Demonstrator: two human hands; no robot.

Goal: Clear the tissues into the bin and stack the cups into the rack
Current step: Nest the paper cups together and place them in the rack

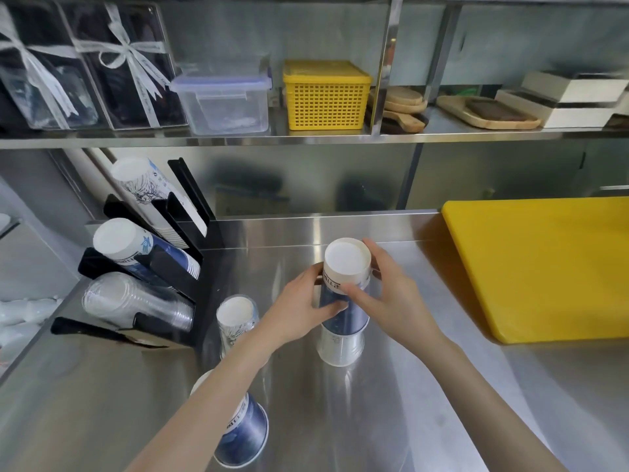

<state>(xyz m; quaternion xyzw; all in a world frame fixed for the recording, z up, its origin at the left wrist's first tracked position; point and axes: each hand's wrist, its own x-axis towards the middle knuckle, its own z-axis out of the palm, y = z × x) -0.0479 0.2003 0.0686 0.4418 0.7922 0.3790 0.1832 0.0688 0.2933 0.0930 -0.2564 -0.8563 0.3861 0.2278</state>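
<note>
My left hand (299, 301) and right hand (391, 294) fingers hold the cup stack (343, 301), rack (146, 267) at nine o'clock.

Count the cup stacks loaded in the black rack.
3. Top slot: white printed paper cups. Middle slot: blue paper cups. Bottom slot: clear plastic cups. The rack shows only from one side, so more may be hidden.
</note>
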